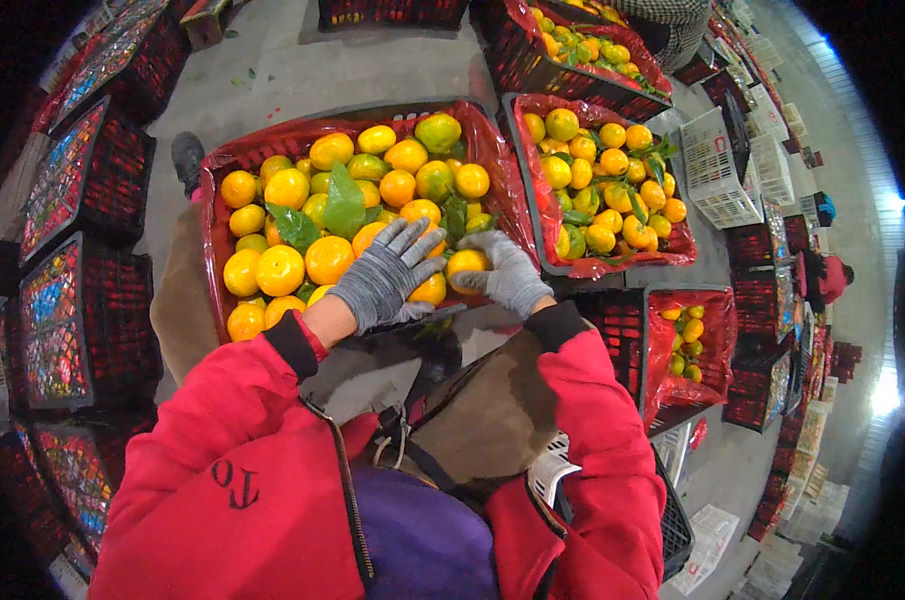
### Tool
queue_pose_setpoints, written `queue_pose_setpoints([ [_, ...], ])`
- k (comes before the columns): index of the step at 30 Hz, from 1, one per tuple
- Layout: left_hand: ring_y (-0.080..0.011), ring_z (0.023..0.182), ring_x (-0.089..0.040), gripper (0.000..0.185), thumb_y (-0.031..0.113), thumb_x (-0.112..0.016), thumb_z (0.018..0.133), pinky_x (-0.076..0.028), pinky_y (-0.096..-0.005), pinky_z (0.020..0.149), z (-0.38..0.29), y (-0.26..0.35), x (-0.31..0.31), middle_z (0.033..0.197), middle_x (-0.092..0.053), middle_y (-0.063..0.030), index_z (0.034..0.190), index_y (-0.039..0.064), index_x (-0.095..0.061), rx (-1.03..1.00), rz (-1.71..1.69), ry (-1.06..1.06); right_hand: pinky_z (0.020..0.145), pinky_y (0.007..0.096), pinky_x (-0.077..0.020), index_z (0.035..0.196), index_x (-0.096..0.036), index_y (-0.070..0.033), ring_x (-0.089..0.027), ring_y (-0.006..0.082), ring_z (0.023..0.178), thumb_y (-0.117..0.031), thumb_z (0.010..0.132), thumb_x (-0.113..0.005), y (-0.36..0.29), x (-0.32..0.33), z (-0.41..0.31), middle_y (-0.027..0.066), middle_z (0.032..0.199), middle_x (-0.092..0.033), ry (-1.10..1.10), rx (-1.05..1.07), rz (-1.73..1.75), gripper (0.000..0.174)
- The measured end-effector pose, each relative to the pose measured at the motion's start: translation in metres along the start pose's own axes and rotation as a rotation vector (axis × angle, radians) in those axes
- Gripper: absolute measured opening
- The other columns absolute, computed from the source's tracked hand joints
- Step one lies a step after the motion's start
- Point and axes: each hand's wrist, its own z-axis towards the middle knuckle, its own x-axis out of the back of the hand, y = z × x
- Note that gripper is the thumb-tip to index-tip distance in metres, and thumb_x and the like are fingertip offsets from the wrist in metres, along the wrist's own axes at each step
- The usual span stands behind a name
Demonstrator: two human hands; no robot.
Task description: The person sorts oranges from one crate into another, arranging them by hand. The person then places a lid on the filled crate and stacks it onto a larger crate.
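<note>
A plastic crate lined with red film [213,247] stands before me, filled with yellow-orange and greenish mandarins [280,271]. My left hand [388,270], in a grey knit glove, lies palm down over the fruit at the crate's near side, its thumb apart from the fingers. What lies under the palm is hidden. At the near right corner, my gloved right hand [506,274] has its thumb and fingers around one mandarin [467,268]. Green leaves [345,201] lie on top of the fruit in the middle.
Another lined crate of mandarins [542,225] stands close on the right, with a further one [497,67] behind it. A lined crate holding fewer fruits [711,375] is lower right. Dark crates with colourful packed tops [114,322] line the left. White crates [711,169] stand farther right.
</note>
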Motion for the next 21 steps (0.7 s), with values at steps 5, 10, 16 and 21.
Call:
queue_pose_setpoints([
  [5, -0.0381, 0.138, -0.026, 0.065, 0.053, -0.057, 0.079, -0.017, -0.0509, 0.113, 0.000, 0.000, -0.002, 0.145, -0.035, -0.0178, 0.127, 0.009, -0.053, 0.008, -0.009, 0.020, 0.094, 0.0419, -0.0437, 0.124, -0.059, -0.017, -0.053, 0.0351, 0.111, -0.037, 0.077, -0.072, -0.019, 0.010, -0.004, 0.0157, 0.119, -0.056, -0.075, -0.007, -0.683, 0.053],
  [10, -0.0376, 0.138, -0.025, 0.065, 0.053, -0.057, 0.079, -0.016, -0.0508, 0.114, -0.001, -0.001, -0.001, 0.147, -0.034, -0.0168, 0.128, 0.010, -0.053, 0.005, 0.008, -0.028, 0.091, 0.0397, -0.0455, 0.124, -0.059, -0.016, -0.058, 0.0329, 0.105, -0.032, 0.077, -0.072, -0.014, 0.015, 0.014, 0.0171, 0.111, -0.060, -0.247, 0.052, -0.467, 0.052],
  [16, -0.0376, 0.137, -0.027, 0.067, 0.052, -0.058, 0.079, -0.017, -0.0517, 0.114, -0.002, -0.001, 0.001, 0.145, -0.034, -0.0171, 0.129, 0.008, -0.051, 0.018, -0.042, -0.029, 0.086, 0.0420, -0.0479, 0.117, -0.058, -0.005, -0.061, 0.0360, 0.102, -0.037, 0.071, -0.076, 0.003, 0.016, 0.032, 0.0220, 0.107, -0.063, -0.320, 0.034, -0.376, 0.059],
  [21, -0.0387, 0.135, -0.028, 0.071, 0.050, -0.060, 0.079, -0.018, -0.0528, 0.112, 0.004, 0.003, 0.008, 0.145, -0.033, -0.0173, 0.140, 0.019, -0.041, 0.015, -0.031, -0.074, 0.082, 0.0413, -0.0482, 0.111, -0.056, -0.002, -0.061, 0.0372, 0.097, -0.032, 0.069, -0.079, -0.008, 0.005, 0.027, 0.0220, 0.100, -0.064, -0.278, -0.061, -0.372, 0.057],
])
